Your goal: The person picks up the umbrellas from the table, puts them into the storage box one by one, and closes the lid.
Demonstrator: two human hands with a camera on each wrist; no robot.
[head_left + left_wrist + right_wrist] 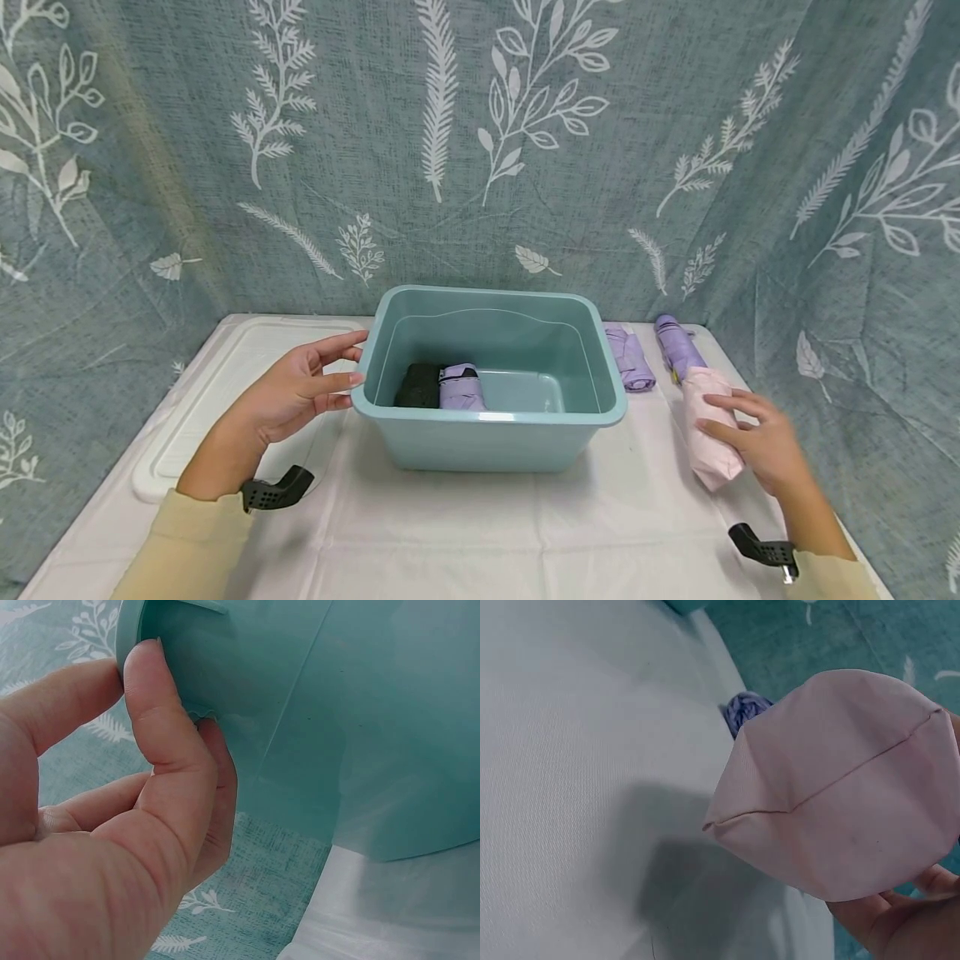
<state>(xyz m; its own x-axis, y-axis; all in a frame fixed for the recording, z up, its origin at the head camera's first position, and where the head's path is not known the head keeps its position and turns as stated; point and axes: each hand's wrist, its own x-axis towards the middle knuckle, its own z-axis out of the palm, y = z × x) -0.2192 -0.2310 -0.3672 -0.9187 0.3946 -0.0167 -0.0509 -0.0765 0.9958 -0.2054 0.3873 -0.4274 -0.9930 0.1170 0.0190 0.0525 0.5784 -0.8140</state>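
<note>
I read the bin point(487, 442) as smooth moulded plastic, glossy along its near rim. The lid point(225, 375) at the left looks like white plastic with a low sheen. On my right-wrist feed, the pink pouch point(847, 780) is thin matt cloth, seamed across its end. The purple roll point(678, 346) at the far right looks like smooth fabric; the dark bundle point(418, 387) inside the bin, dull. The table cover point(450, 533) is fine-grained, the curtain point(405, 242) coarsely woven cloth.
</note>
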